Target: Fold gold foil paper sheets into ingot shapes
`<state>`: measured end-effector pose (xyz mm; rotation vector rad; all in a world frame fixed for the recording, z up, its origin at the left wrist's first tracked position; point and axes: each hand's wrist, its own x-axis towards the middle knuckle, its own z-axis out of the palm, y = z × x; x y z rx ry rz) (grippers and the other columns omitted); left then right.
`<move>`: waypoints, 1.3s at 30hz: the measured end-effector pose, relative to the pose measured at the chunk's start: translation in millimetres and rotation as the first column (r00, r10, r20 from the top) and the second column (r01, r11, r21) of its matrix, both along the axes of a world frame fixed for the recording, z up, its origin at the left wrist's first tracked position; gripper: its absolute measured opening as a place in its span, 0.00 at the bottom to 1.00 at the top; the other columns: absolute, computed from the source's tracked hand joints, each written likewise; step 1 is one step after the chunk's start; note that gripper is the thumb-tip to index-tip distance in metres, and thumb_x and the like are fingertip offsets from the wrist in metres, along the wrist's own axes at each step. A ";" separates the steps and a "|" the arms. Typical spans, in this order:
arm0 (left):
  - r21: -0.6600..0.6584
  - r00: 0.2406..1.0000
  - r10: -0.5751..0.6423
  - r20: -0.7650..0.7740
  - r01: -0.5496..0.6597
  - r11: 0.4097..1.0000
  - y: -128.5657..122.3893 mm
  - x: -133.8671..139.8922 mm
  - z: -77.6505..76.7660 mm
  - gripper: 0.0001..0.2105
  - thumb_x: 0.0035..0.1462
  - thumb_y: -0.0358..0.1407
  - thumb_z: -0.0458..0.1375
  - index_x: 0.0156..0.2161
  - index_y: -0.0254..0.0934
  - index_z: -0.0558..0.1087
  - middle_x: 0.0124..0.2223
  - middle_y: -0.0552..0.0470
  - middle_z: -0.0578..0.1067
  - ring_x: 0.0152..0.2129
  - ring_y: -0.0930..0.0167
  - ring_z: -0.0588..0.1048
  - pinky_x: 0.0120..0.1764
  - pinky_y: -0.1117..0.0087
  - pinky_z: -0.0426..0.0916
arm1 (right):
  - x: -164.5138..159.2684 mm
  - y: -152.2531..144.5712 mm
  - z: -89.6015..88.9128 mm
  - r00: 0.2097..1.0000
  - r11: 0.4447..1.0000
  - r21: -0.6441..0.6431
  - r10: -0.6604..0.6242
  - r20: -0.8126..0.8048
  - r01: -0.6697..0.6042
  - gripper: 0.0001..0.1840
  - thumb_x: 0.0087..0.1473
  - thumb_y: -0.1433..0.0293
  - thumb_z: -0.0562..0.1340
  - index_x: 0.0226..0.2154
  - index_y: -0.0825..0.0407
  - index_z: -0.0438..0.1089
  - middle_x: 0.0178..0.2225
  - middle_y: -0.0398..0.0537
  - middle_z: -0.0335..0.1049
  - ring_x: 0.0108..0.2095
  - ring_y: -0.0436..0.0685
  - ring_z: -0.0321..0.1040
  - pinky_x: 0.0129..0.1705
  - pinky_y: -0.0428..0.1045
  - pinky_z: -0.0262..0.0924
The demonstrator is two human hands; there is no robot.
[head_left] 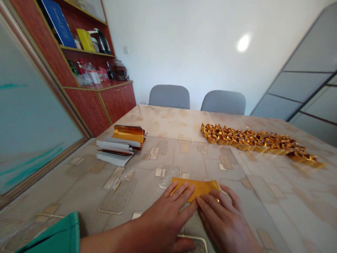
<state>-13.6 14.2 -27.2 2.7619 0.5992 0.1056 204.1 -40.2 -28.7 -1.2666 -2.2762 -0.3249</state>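
Head view: your left hand and right hand lie flat, fingers spread and pressing on a gold paper sheet at the near edge of the desk; neither hand grips it. The sheet looks folded into a long strip, so you are early in shaping this piece. A long row of folded gold ingots lies well apart on your far right. A stack of unfolded sheets waits at far left, so plenty seems left.

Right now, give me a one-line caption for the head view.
Both hands, left and right, press a gold sheet flat on the table.
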 end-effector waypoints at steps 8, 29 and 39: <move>-0.020 1.000 -0.004 -0.015 0.004 1.000 5.2 -0.5 4.9 0.37 0.61 0.52 0.55 0.69 0.37 0.51 0.70 0.34 0.49 0.67 0.52 0.48 0.64 0.46 0.48 | 14.2 -15.2 2.4 0.980 0.997 0.044 -0.069 0.186 0.062 0.16 0.67 0.68 0.50 0.45 0.47 0.73 0.41 0.44 0.79 0.42 0.61 0.72 0.56 0.62 0.46; 0.201 0.997 0.076 0.029 -0.080 0.976 9.6 -60.5 11.1 0.24 0.65 0.45 0.53 0.64 0.46 0.60 0.68 0.48 0.59 0.67 0.59 0.50 0.65 0.47 0.41 | 38.8 -23.1 -7.3 0.991 0.993 0.036 -0.118 0.059 0.116 0.14 0.65 0.68 0.54 0.47 0.46 0.73 0.45 0.43 0.79 0.41 0.59 0.72 0.56 0.63 0.48; 0.365 0.995 0.043 0.088 -0.072 0.928 26.9 -9.1 17.9 0.08 0.65 0.31 0.53 0.35 0.36 0.73 0.34 0.52 0.76 0.33 0.68 0.74 0.47 0.60 0.68 | 4.0 -4.8 25.5 0.999 0.998 -0.043 -0.036 0.013 0.036 0.11 0.63 0.74 0.55 0.41 0.50 0.73 0.38 0.46 0.78 0.38 0.59 0.70 0.46 0.57 0.59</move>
